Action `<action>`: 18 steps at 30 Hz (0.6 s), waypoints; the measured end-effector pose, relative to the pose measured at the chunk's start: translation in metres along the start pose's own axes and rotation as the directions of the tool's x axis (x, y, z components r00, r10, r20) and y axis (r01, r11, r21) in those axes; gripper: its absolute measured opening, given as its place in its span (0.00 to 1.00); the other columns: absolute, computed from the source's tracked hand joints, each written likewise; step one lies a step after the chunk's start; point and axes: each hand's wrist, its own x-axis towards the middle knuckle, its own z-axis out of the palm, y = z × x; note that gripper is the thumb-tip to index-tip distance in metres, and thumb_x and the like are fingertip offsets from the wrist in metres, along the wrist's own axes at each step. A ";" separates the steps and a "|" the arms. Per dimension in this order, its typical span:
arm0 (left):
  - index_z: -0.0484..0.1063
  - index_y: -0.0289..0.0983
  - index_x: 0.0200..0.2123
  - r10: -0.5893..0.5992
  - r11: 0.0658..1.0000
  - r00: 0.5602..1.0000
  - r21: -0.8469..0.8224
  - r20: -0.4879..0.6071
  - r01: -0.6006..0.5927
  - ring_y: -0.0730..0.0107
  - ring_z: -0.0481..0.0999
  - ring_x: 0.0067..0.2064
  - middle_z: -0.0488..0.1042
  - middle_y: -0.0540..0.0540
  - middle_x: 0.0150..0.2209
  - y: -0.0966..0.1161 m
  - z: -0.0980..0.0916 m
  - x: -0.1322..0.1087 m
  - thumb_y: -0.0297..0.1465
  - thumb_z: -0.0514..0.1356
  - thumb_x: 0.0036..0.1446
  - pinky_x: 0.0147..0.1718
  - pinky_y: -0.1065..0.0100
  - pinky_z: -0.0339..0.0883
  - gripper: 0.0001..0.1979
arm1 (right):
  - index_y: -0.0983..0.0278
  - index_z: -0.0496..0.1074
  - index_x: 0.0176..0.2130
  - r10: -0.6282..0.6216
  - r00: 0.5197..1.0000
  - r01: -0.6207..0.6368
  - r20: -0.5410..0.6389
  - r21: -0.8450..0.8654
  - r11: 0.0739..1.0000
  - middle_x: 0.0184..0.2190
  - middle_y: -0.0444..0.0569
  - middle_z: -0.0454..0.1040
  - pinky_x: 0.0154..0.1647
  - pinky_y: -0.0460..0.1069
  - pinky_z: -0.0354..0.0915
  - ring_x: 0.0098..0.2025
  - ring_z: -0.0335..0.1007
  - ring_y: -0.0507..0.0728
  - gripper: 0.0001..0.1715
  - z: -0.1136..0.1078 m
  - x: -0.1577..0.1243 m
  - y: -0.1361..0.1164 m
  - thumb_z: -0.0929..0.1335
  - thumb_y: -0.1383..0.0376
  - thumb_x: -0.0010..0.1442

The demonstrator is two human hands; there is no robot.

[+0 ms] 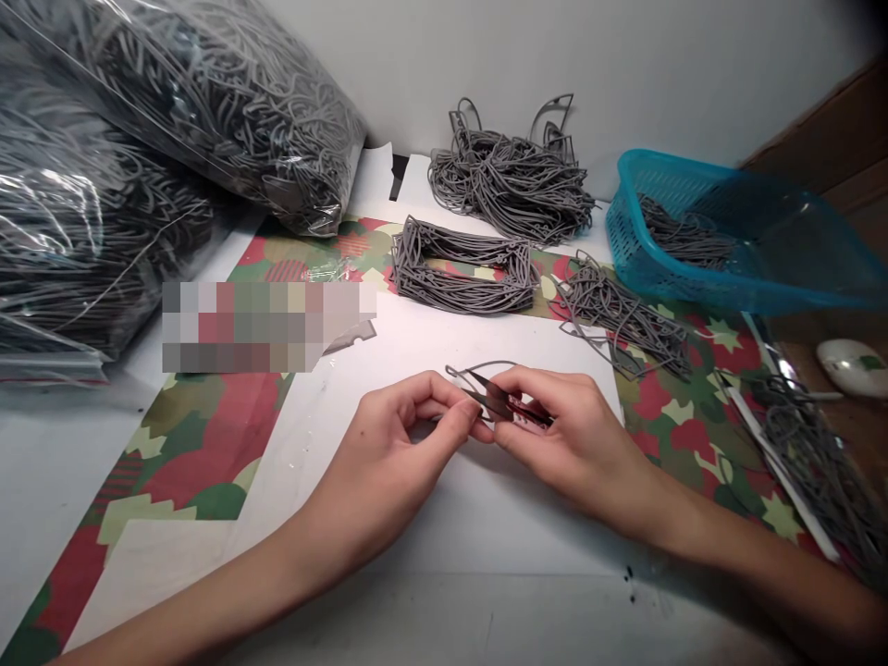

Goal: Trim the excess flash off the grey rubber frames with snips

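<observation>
My left hand pinches a thin grey rubber gasket between thumb and fingers, above the white paper. Part of the loop rises behind the fingertips; the rest is hidden by my hands. In my right hand is a pair of thread snips with dark blades and a red handle. The blades point left and lie close to the gasket at my left fingertips; whether they touch it I cannot tell. Just beyond stands a neat rectangular stack of grey gaskets.
A tangled gasket heap lies at the back, a smaller pile to the right. A blue basket holds more. Big clear bags of gaskets fill the left. At the right are scraps, a white stick and a white mouse.
</observation>
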 end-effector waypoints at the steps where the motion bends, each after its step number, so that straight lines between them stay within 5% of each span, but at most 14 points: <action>1: 0.72 0.37 0.26 0.000 1.000 1.000 0.007 -0.008 0.000 0.73 0.77 0.31 0.77 0.52 0.25 0.000 0.000 0.000 0.32 0.59 0.59 0.32 0.76 0.67 0.09 | 0.64 0.66 0.29 0.014 1.000 -0.014 -0.002 0.016 1.000 0.23 0.40 0.65 0.26 0.44 0.54 0.26 0.57 0.48 0.06 0.000 0.000 0.001 0.67 0.69 0.58; 10: 0.73 0.38 0.27 -0.029 1.000 1.000 0.000 -0.004 0.029 0.73 0.77 0.33 0.78 0.52 0.27 0.000 -0.002 0.003 0.35 0.60 0.60 0.35 0.76 0.66 0.10 | 0.64 0.69 0.30 0.070 0.994 -0.054 -0.087 0.170 0.984 0.24 0.40 0.67 0.23 0.41 0.56 0.26 0.60 0.47 0.05 -0.004 0.001 -0.001 0.67 0.72 0.57; 18: 0.74 0.38 0.27 -0.002 0.999 1.000 -0.042 -0.015 0.001 0.76 0.75 0.32 0.77 0.52 0.28 0.001 -0.004 0.004 0.32 0.60 0.59 0.32 0.78 0.66 0.08 | 0.64 0.72 0.32 0.081 0.997 -0.083 0.018 0.207 0.975 0.28 0.42 0.71 0.28 0.41 0.61 0.29 0.63 0.48 0.04 -0.006 0.000 -0.007 0.68 0.66 0.59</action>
